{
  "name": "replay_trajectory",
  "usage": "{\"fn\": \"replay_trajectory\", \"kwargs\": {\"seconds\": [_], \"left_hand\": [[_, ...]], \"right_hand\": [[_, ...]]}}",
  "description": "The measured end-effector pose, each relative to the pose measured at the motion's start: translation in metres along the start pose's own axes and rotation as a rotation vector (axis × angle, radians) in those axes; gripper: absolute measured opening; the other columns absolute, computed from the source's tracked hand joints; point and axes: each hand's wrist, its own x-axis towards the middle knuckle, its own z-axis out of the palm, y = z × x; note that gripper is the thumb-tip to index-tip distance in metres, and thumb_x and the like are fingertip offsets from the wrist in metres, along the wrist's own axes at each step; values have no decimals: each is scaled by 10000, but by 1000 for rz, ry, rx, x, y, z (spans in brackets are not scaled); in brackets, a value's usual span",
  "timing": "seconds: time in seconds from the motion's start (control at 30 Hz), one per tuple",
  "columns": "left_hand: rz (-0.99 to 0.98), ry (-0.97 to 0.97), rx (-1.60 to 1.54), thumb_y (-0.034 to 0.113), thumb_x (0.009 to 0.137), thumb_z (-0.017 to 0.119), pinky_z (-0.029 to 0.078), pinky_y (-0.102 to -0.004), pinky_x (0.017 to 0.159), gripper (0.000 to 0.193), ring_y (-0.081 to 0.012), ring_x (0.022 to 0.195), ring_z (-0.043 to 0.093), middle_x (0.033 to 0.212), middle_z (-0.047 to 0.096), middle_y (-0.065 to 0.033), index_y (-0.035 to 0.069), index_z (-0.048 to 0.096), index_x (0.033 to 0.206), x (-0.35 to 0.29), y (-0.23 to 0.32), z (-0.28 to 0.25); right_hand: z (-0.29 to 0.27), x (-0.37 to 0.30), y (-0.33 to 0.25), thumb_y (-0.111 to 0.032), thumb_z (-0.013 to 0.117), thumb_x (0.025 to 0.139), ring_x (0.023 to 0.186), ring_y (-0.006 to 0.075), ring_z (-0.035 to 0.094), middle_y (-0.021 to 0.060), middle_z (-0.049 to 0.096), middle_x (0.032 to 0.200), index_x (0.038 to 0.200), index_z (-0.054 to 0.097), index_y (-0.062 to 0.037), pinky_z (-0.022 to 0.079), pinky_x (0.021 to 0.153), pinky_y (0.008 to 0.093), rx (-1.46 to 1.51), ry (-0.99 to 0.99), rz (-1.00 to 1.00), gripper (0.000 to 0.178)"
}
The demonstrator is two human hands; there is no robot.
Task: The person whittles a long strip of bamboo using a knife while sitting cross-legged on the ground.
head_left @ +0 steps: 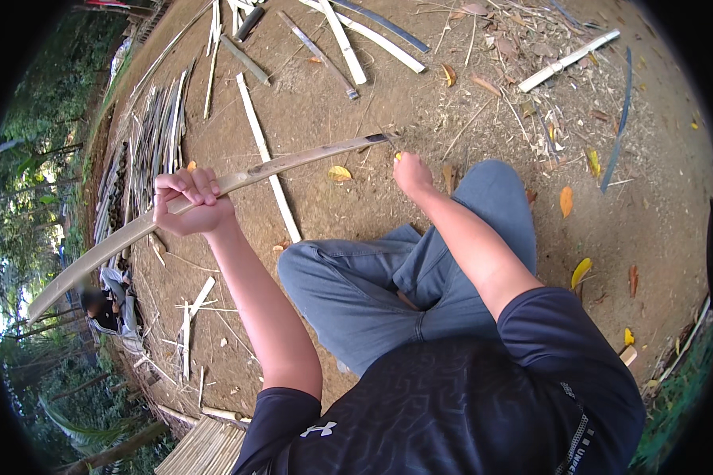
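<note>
A long split bamboo strip point(293, 161) runs slantwise across in front of me, from low at the left up to the middle, with a blackened end at the right. My left hand point(192, 203) is closed round it left of its middle, palm up and fingers curled over it. My right hand point(413, 174) is a fist above my knee, closed on what looks like a knife point(393, 145). Its thin dark blade meets the strip's dark end; a bit of yellow shows at the grip, and the rest is hidden in the fist.
I sit cross-legged on bare soil. Bamboo strips point(268, 154) lie beyond my knees, with a bundle of poles point(152, 131) at the left. Shavings and yellow leaves point(581, 272) are scattered about. Another person point(112, 307) sits at the far left. A slatted bamboo panel point(202, 451) is lower left.
</note>
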Motion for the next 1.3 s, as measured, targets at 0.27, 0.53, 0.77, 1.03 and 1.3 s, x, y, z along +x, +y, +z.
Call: {"fn": "replay_trajectory", "kwargs": {"seconds": [0.27, 0.53, 0.77, 1.03, 1.3], "left_hand": [[-17, 4, 18, 366, 826, 401, 266, -217, 330, 351, -77, 309, 307, 434, 339, 25, 105, 465, 600, 8, -6, 7], [2, 21, 27, 345, 815, 393, 246, -214, 324, 335, -70, 306, 312, 435, 337, 21, 107, 457, 588, 2, -2, 10], [-28, -29, 16, 355, 820, 396, 259, -215, 326, 341, -73, 303, 326, 425, 344, 24, 107, 464, 596, 9, -11, 24], [-22, -72, -20, 388, 829, 409, 268, -212, 337, 360, -69, 308, 323, 428, 350, 32, 101, 477, 622, 19, -11, 10], [-20, -78, 33, 399, 816, 421, 274, -219, 339, 374, -74, 310, 320, 436, 340, 24, 95, 480, 606, 10, -5, 8]], "right_hand": [[4, 32, 10, -237, 559, 921, 981, 373, 655, 202, 677, 1030, 1010, 649, -32, 537, 803, 482, -67, -41, 11, 241], [5, 11, -1, -134, 513, 908, 979, 374, 662, 215, 683, 999, 981, 662, -10, 542, 820, 482, -46, -45, -3, 207], [10, 39, 14, -81, 481, 905, 996, 359, 661, 206, 679, 1040, 985, 687, -14, 546, 836, 452, -20, 8, 113, 231], [16, 53, 15, -138, 544, 889, 1020, 390, 637, 217, 666, 1063, 1023, 671, -22, 522, 867, 469, -6, -25, 132, 218], [19, 24, 1, -139, 561, 884, 1061, 369, 631, 203, 664, 1098, 1055, 663, -24, 519, 900, 458, 82, -54, 206, 230]]}}
